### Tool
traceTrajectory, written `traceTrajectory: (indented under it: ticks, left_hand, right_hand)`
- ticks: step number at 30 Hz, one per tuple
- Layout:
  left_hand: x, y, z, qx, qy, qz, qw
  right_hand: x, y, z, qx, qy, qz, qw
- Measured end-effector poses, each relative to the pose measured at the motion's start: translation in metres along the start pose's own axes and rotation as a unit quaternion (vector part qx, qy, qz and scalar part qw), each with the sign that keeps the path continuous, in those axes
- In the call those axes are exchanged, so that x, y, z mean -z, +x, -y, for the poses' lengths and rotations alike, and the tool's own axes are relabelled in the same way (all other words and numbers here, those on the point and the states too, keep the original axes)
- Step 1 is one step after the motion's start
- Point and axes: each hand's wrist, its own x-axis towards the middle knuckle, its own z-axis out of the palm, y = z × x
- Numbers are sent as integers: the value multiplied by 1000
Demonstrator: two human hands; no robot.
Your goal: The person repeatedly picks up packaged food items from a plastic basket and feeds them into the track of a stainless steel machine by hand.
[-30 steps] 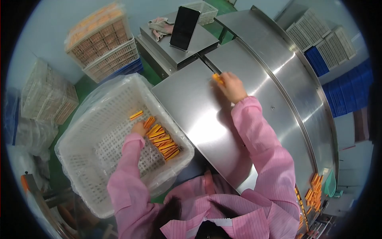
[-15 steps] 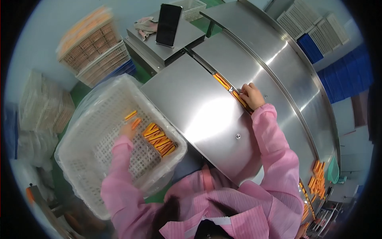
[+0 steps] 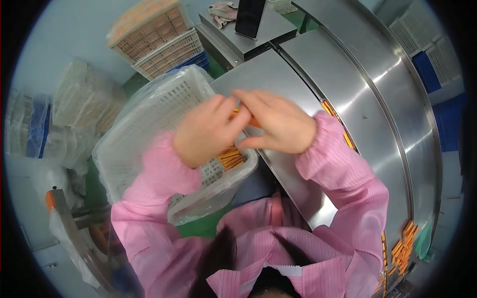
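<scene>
Here come the pink sleeves (image 3: 343,171) up from the lower edge, and both hands meet at centre, over the near rim of the plastic-lined basket (image 3: 251,161)! The left hand (image 3: 206,130) is blurred, fingers curled in; the right hand (image 3: 280,121) reaches over with fingers out straight and thumb apart. Orange sticks (image 3: 254,122) show between them, though which hand pinches them I cannot tell. Just below, striped sticks (image 3: 231,159) lie in the basket. Right of centre, more fill a slot in the steel table (image 3: 360,94); loose orange pieces (image 3: 405,246) heap at lower right. Up top, a black phone (image 3: 250,19) leans beside a crumpled cloth (image 3: 223,13).
</scene>
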Motion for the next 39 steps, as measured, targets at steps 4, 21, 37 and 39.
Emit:
traceTrajectory:
  ticks: [4,21,37,39]
  left_hand:
    - [-13,1,7,6,-125,-63,990]
    - [-274,-171,82,370,-421,166,811]
    - [-306,-190,112,438,-475,227,728]
    - [-308,-186,112,436,-455,265,730]
  right_hand:
    - [-19,-3,-37,-66,231,69,968]
    - [12,-147,-152,-339,-236,-101,905]
    - [7,-150,-138,-260,-241,-80,932]
    - [10,-152,-129,-270,-230,-79,931]
